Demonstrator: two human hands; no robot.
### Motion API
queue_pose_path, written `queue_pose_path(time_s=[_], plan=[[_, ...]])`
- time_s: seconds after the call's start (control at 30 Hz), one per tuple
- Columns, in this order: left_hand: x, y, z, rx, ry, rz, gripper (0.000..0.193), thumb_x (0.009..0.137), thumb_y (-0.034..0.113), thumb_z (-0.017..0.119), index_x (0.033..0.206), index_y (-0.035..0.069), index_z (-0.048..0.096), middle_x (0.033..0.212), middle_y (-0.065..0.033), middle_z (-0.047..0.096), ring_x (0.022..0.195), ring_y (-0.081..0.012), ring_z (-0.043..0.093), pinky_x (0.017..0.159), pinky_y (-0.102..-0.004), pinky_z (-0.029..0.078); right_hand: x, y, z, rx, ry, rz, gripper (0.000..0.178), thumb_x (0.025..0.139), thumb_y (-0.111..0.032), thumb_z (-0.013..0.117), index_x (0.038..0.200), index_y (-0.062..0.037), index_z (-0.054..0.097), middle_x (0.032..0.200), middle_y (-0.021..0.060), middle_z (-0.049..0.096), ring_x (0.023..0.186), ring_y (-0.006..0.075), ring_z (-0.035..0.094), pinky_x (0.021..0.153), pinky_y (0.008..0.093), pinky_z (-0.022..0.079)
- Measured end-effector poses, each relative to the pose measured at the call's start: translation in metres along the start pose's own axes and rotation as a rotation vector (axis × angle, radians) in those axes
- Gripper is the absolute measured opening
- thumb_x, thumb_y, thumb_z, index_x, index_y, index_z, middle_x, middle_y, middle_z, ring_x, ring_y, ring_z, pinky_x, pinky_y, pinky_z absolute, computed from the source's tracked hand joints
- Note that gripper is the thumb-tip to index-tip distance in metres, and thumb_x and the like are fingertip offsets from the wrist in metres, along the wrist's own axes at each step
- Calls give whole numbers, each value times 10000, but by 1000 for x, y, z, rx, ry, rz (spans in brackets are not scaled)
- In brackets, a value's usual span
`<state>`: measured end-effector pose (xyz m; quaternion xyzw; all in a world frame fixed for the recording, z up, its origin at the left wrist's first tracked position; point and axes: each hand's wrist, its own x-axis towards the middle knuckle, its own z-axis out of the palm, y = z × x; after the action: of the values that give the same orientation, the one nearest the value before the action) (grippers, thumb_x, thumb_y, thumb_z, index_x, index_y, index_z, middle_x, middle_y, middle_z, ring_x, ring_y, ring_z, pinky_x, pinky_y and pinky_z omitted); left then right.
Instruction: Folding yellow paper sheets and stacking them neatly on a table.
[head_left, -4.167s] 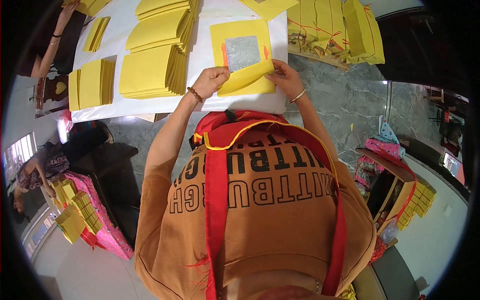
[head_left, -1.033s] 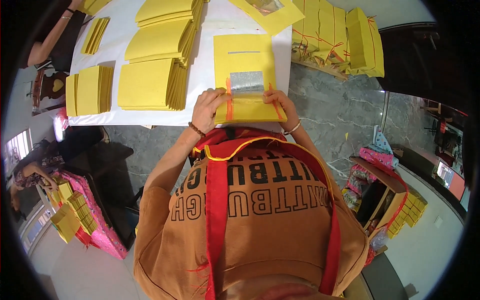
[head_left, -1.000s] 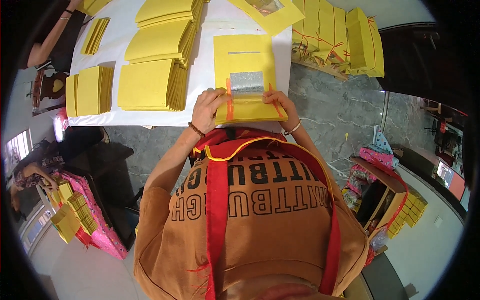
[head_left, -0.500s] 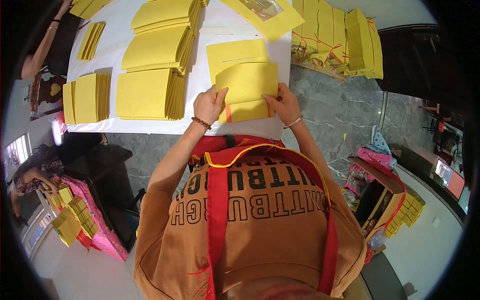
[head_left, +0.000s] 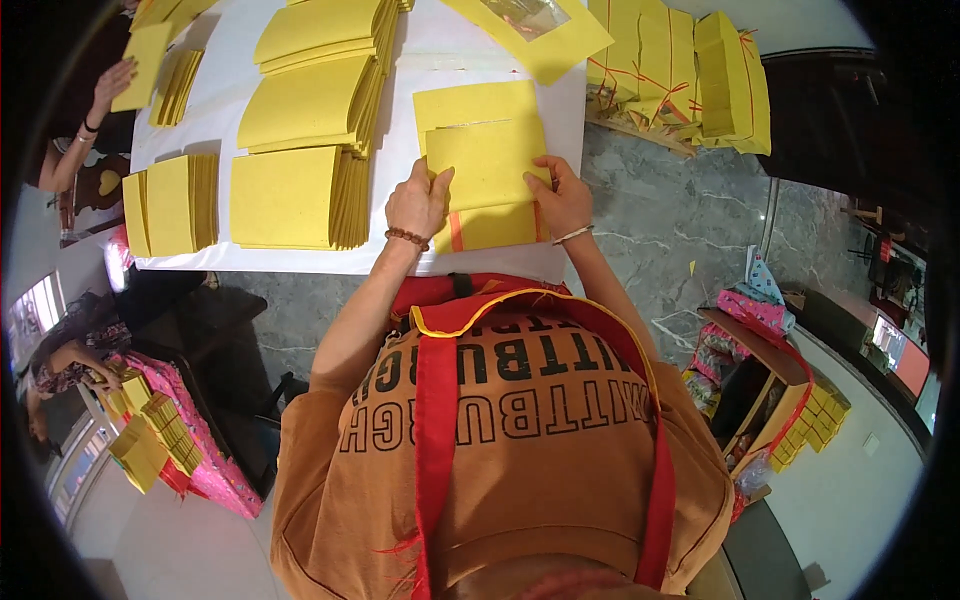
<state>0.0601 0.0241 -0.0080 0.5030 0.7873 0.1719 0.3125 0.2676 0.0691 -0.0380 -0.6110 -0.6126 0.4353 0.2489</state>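
A folded yellow paper sheet (head_left: 485, 165) lies in front of me near the table's front edge, with an orange-red strip along the left of its lower part. My left hand (head_left: 418, 200) is closed on its left edge, thumb on top. At the opposite edge my right hand (head_left: 563, 198) pinches the paper, its thumb on the surface and the other fingers partly hidden. Behind and partly under this sheet, more yellow paper (head_left: 475, 103) sticks out on the far side.
Several stacks of folded yellow paper (head_left: 285, 197) stand on the white-covered table (head_left: 400, 170) to the left. A yellow piece with a picture (head_left: 560, 55) lies at the back. Tied yellow bundles (head_left: 725, 85) sit beyond the right edge. At far left a co-worker's hand (head_left: 118, 82) holds yellow paper.
The upper part of the sheet, bowed before, lies flatter and its far edge has come nearer to me. At far left the co-worker's hand has come into view with yellow paper.
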Motion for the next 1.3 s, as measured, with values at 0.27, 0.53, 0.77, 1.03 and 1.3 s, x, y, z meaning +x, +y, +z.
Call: queue_pose_path(time_s=[0.27, 0.53, 0.77, 1.03, 1.3], plan=[[4, 0, 2, 65, 7, -30, 375, 854, 389, 517, 884, 20, 458, 680, -221, 610, 658, -405, 594, 601, -485, 449, -2, -6, 3, -175, 72, 16, 284, 754, -218, 656, 989, -76, 586, 723, 61, 616, 633, 173, 587, 591, 301, 449], [5, 6, 0, 119, 64, -15, 374, 853, 368, 530, 919, 9, 448, 677, -235, 606, 647, -418, 592, 587, -488, 448, 3, -6, 6, -176, 91, 10, 288, 753, -219, 654, 989, -67, 591, 768, 81, 632, 675, 197, 603, 625, 301, 459], [-12, 22, -14, 399, 461, 417, 381, 808, 263, 582, 1097, 32, 491, 975, -178, 576, 878, -305, 543, 723, -412, 401, 4, -5, 5, -189, 92, 9, 293, 756, -228, 648, 996, -70, 594, 770, 103, 632, 692, 226, 611, 632, 317, 463], [-5, 24, 39, 317, 83, 813, 500, 833, 304, 547, 1275, 99, 436, 1326, -152, 394, 1253, -310, 324, 1009, -455, 265, 0, -8, 6, -195, 94, -2, 287, 759, -241, 646, 994, -84, 596, 802, 119, 635, 707, 260, 616, 633, 341, 468], [-5, 20, 48, 438, 56, 726, 579, 831, 435, 520, 1335, 196, 363, 1394, -146, 293, 1286, -336, 256, 1023, -502, 215, 0, -11, 7, -162, 67, 29, 262, 776, -267, 618, 990, -117, 599, 869, 127, 640, 789, 320, 608, 682, 393, 472]])
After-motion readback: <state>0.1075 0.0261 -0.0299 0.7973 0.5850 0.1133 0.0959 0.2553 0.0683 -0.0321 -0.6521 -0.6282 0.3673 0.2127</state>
